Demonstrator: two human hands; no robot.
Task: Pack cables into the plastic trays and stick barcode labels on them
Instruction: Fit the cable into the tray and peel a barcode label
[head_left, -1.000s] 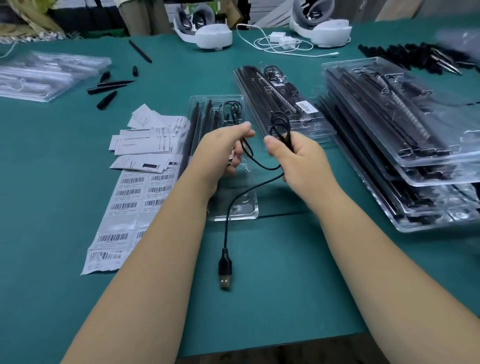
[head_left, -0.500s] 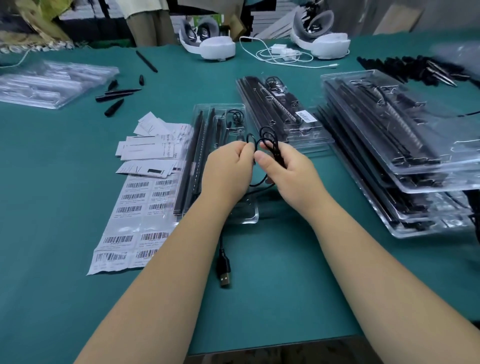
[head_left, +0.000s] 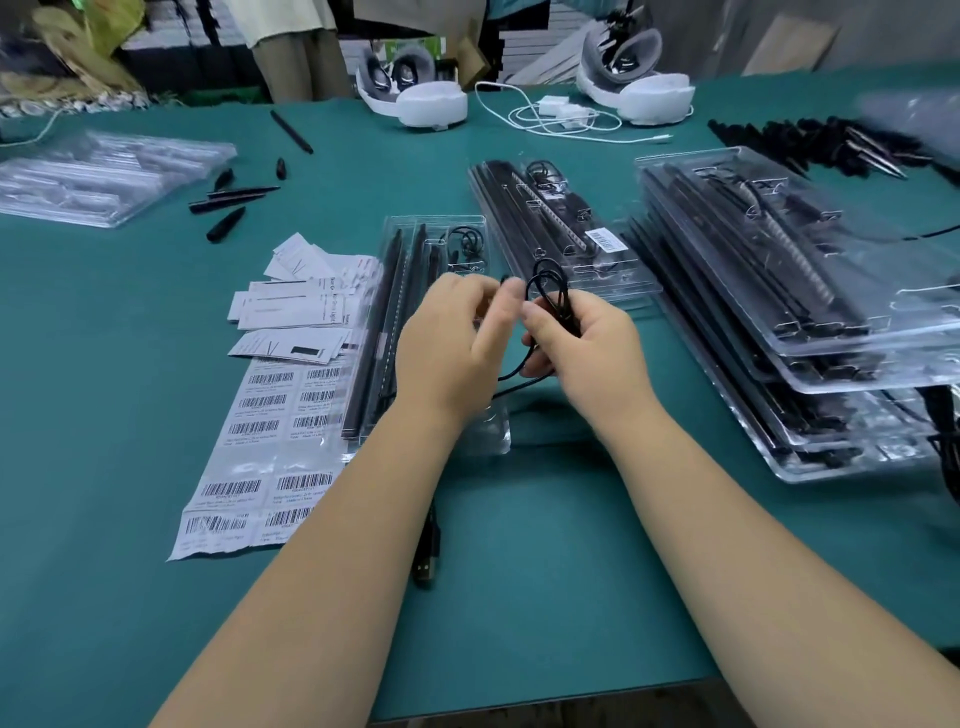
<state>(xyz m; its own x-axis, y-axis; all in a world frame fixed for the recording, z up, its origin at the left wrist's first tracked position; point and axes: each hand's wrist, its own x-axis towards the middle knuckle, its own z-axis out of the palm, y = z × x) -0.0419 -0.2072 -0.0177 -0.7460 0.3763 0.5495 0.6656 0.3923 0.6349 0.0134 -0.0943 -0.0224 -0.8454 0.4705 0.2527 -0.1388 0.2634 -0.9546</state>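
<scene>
Toward the table's (head_left: 104, 519) left edge lies a sheet of barcode labels (head_left: 260, 447), with loose paper slips (head_left: 296, 306) just beyond it. Beside the sheet sits an open plastic tray (head_left: 410, 244) holding black rods. Above it the left hand (head_left: 447, 343) has its fingers curled, seemingly pinching the black cable (head_left: 550, 291), though blur hides the contact. The right hand (head_left: 587, 348) grips the cable's coiled loops; its USB plug (head_left: 426, 566) rests near the table's front edge. Filled trays (head_left: 779, 312) are stacked at the right edge.
</scene>
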